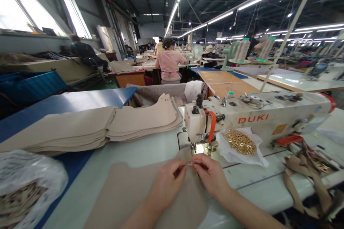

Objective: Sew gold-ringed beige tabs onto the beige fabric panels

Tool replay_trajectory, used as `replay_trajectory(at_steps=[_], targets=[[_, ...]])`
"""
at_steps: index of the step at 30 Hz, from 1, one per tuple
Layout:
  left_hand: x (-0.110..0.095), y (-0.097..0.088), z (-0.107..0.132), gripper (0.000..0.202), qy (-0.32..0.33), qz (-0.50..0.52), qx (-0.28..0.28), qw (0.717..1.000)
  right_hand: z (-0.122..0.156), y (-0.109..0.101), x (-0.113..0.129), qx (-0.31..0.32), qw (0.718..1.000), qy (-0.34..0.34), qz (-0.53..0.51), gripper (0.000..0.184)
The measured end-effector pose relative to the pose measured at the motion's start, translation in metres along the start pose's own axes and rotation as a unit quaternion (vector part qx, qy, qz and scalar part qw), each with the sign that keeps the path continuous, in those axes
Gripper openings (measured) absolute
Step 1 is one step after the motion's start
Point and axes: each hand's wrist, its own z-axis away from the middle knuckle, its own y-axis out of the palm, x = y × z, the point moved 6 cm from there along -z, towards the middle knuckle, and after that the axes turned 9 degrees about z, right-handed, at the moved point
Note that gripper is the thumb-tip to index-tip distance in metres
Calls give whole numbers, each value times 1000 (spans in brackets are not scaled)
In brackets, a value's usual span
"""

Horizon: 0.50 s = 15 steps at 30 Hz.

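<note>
My left hand (169, 182) and my right hand (211, 175) meet in front of the needle area of a white sewing machine (252, 114). Both are closed in a pinch, with a small pale strip (189, 164) stretched between the fingertips; its exact kind is too small to tell. Beneath them a flat beige fabric panel (129, 189) lies on the machine table, its far end reaching toward the lit presser foot. Gold metal rings (239, 141) are heaped on a white sheet (259, 155) to the right of the needle.
Stacked beige panels (142, 118) lie at the left. A clear plastic bag (51, 171) of small fabric pieces stands nearer me. Beige straps (298, 171) hang over the table's right side beside a red tray (290, 140). Ahead, a person in pink (170, 61) sits with their back to me.
</note>
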Motion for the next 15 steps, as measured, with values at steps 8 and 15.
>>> replay_trajectory(at_steps=[8,15], targets=[[-1,-2,1,22,-22,-11,-15,1000,2,3,-1,-12,1000,7,17,14],[-1,5,2,21,-2,2,14,1000,4,4,3,-52,995,-63,64,18]])
